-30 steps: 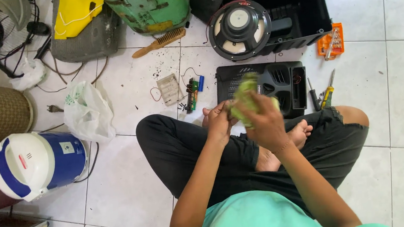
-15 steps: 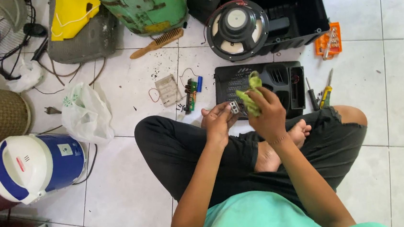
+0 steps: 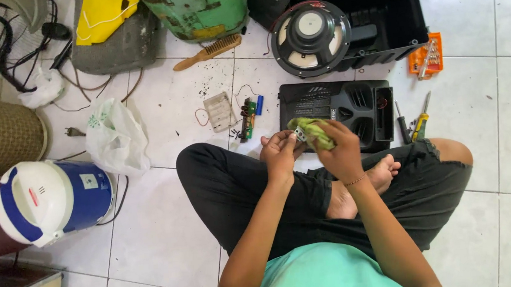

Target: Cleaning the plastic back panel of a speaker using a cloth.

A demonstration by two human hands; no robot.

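I sit cross-legged on a white tiled floor. My left hand [image 3: 280,150] pinches a small grey metal part [image 3: 298,135] above my knee. My right hand [image 3: 338,149] grips a crumpled yellow-green cloth [image 3: 310,129] and presses it against that part. Both hands meet just in front of a black plastic speaker panel [image 3: 349,102] lying on the floor. What the part is exactly stays too small to tell.
A round speaker driver [image 3: 311,36] leans on a black open cabinet [image 3: 388,14]. Screwdrivers [image 3: 421,121] and an orange bit holder [image 3: 426,57] lie right. A circuit board [image 3: 248,116], clear small case [image 3: 218,110], wooden brush [image 3: 210,51], white plastic bag [image 3: 115,136] and blue-white jug [image 3: 50,199] sit left.
My right hand has lowered the cloth from above the panel down onto the part held by my left hand. The view has shifted slightly.
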